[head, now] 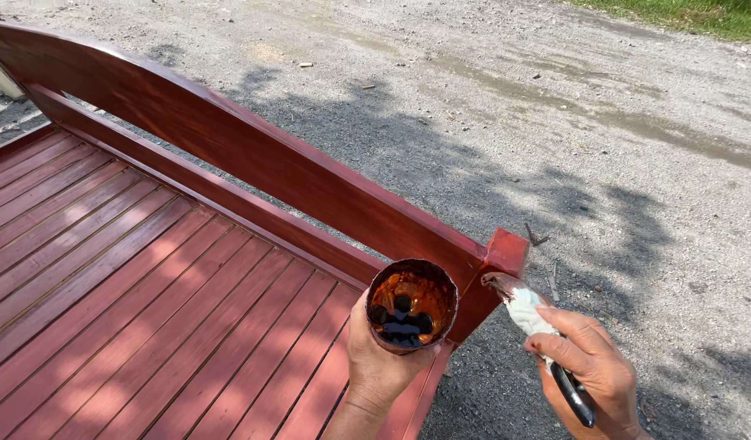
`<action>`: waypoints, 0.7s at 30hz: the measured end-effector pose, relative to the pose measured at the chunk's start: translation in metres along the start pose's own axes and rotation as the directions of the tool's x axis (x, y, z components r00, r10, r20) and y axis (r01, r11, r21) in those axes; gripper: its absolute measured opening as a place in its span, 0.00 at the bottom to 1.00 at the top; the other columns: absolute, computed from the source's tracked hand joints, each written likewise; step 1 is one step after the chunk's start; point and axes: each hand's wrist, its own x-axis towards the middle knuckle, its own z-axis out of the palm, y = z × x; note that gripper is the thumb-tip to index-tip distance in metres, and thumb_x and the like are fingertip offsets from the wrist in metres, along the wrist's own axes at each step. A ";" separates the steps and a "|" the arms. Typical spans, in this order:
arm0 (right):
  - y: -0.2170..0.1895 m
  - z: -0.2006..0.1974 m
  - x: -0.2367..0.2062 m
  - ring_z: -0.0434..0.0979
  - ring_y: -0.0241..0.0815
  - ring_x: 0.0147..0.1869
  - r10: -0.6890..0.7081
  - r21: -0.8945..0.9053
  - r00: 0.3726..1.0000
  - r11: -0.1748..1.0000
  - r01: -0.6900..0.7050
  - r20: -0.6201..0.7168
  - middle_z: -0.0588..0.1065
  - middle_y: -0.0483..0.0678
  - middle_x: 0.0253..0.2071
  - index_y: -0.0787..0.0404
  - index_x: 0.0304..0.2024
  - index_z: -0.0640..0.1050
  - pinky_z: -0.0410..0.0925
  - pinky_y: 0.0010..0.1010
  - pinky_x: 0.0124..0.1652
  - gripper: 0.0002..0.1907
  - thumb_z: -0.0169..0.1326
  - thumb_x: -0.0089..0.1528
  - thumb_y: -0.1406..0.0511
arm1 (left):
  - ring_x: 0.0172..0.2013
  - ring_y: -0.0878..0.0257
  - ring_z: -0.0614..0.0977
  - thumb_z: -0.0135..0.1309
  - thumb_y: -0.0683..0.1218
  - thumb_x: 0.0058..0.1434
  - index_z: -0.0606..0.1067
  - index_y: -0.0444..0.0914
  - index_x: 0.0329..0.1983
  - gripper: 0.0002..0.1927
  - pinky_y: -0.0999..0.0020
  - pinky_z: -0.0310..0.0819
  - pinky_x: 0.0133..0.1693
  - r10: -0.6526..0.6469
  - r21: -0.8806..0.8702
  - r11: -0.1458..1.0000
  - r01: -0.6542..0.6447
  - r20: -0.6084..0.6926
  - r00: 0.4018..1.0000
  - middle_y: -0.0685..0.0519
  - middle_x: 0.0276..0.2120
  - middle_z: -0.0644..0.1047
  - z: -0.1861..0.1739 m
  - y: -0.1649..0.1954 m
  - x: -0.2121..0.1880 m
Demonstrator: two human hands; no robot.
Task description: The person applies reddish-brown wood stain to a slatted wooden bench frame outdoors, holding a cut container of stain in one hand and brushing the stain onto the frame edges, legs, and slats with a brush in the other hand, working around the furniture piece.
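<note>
My left hand (381,368) grips a small open can (411,305) from below; its inside is coated orange-brown with dark liquid at the bottom. My right hand (587,367) holds a paintbrush (526,308) with a black handle and a pale cloth wrap, its stained tip touching the corner post (506,253) of a red-brown wooden bed frame. The can is held just left of that post, over the frame's slats (147,310).
The glossy red-brown headboard rail (229,147) runs diagonally from upper left to the post. Gravel ground (555,122) with leaf shadows spreads to the right, and grass (701,12) lies at the top right.
</note>
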 end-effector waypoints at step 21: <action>-0.059 -0.011 0.037 0.81 0.51 0.53 -0.084 -0.088 0.982 0.991 0.100 0.170 0.81 0.49 0.47 0.53 0.31 0.81 0.75 0.35 0.43 0.13 0.60 0.45 0.74 | 0.59 0.61 0.78 0.77 0.39 0.33 0.57 0.41 0.65 0.56 0.63 0.74 0.59 -0.010 0.130 0.991 0.020 -0.072 0.997 0.53 0.57 0.72 -0.020 0.019 0.000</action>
